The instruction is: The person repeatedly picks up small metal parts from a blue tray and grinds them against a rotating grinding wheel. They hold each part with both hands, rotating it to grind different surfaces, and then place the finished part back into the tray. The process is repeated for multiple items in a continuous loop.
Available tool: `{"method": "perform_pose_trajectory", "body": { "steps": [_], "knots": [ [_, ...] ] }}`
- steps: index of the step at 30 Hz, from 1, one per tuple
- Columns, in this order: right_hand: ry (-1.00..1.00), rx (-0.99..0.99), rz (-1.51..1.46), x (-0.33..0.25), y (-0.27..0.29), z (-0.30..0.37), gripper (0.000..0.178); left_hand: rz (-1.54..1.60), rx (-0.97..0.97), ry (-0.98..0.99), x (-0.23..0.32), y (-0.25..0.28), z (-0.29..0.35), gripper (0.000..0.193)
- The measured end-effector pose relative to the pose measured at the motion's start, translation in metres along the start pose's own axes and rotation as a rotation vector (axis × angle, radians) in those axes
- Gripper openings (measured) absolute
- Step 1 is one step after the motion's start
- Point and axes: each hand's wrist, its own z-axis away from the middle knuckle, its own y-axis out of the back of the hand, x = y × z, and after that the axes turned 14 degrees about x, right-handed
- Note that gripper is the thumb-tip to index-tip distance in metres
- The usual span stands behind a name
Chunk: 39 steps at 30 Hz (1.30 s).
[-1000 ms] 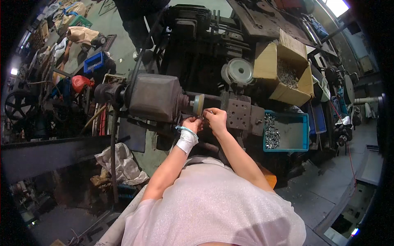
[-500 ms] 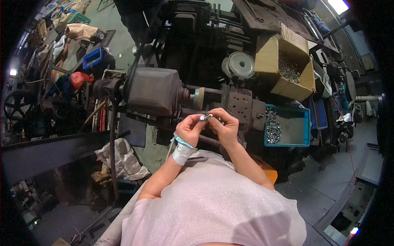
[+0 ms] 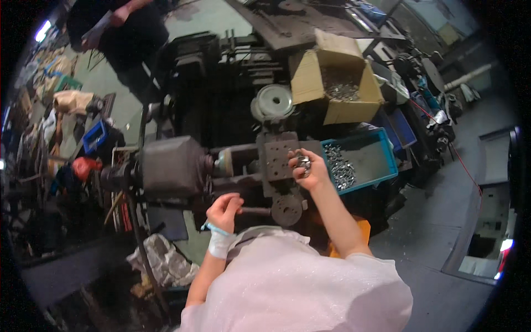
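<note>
My right hand point(image 3: 313, 172) is curled, palm up, around several small shiny metal parts point(image 3: 303, 161). It hovers between the drilled metal block point(image 3: 279, 160) of the machine and the turquoise bin point(image 3: 390, 155). Small metal pieces point(image 3: 339, 167) like those in my hand lie heaped along the bin's left side. Lower and to the left, my left hand point(image 3: 223, 212) is closed, thumb against fingers, in front of the machine's bed. Whatever may be between its fingertips is too small to make out. A white wrap and a light-blue band point(image 3: 217, 229) circle that wrist.
The dark machine housing point(image 3: 174, 167) carries a spindle with a pale ring point(image 3: 225, 161). A silver disc point(image 3: 275, 102) stands behind the block, a round flange point(image 3: 287, 209) before it. An open cardboard box point(image 3: 308, 81) holds metal pieces. At the far left stands another person point(image 3: 119, 41).
My hands have parted from around one metal piece: the right moved toward the bin and now holds several parts, the left dropped lower left. The view has shifted, and another person's hands now show.
</note>
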Motion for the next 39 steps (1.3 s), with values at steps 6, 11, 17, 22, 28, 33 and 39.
{"method": "perform_pose_trajectory", "body": {
  "steps": [6, 11, 17, 22, 28, 33, 39],
  "knots": [
    [0.688, 0.131, 0.104, -0.176, -0.061, -0.016, 0.038, 0.031, 0.029, 0.074, -0.021, 0.004, 0.001, 0.018],
    [1.057, 0.609, 0.749, -0.275, -0.053, -0.003, 0.075, 0.009, 0.037, 0.097, -0.021, -0.002, 0.011, 0.017],
    [1.055, 0.776, 1.107, -0.29, 0.098, -0.021, 0.023, -0.062, 0.093, 0.115, -0.044, 0.009, 0.006, 0.016],
    [1.171, 0.912, 2.019, -0.231, 0.173, -0.046, 0.028, -0.105, 0.113, 0.108, -0.044, -0.006, 0.011, 0.016],
    [1.2, 0.709, 2.199, -0.215, 0.168, -0.092, 0.042, -0.238, 0.165, 0.132, -0.054, -0.008, 0.028, 0.017],
    [1.292, 0.664, 2.033, -0.208, 0.18, -0.1, 0.035, -0.28, 0.175, 0.156, -0.066, -0.01, 0.029, 0.015],
    [1.399, 0.496, 2.261, -0.219, 0.193, -0.069, 0.04, -0.264, 0.242, 0.169, -0.068, -0.02, 0.023, 0.014]
  ]
}}
